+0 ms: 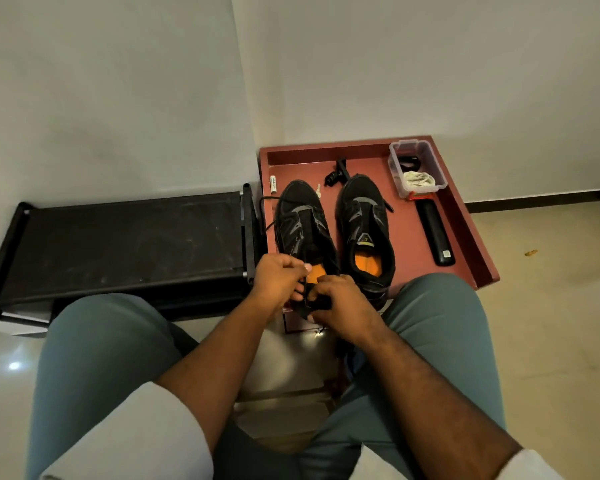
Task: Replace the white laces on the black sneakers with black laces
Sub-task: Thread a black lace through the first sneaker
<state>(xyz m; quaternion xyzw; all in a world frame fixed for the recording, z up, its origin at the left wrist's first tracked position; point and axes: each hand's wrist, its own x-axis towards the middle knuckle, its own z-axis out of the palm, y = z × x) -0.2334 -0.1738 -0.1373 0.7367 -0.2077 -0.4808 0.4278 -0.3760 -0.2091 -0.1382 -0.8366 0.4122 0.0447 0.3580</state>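
Laces were the whole matter at this moment, and the black lace (303,294) was soft, limp and light, a thing that would flop and slide unless pinched close to its stiff tip. Taking the red tray (409,233) as landmark: the left sneaker (303,225) stood on the tray's left half, its heel at the tray's near edge, and the right sneaker (364,223) stood just beside it toward the tray's middle, already carrying dark lacing. A loose loop of black lace trailed off the left sneaker's toe end toward the tray's left wall.

Both hands worked at the left sneaker's heel end. The left hand (279,277) had its fingers curled, its grip apparently pinching the lace near the top eyelets; the right hand (340,306) was curled too, holding a dark stretch of lace or the shoe's collar, though exactly which could not be told.

White laces (419,180) lay bundled in a clear box (417,168) at the tray's far right corner, which suggested the removal was done. The sneaker itself looked light yet firm at the sole and pliable at the upper, so steadying it by the collar while feeding the lace seemed the sound hold.
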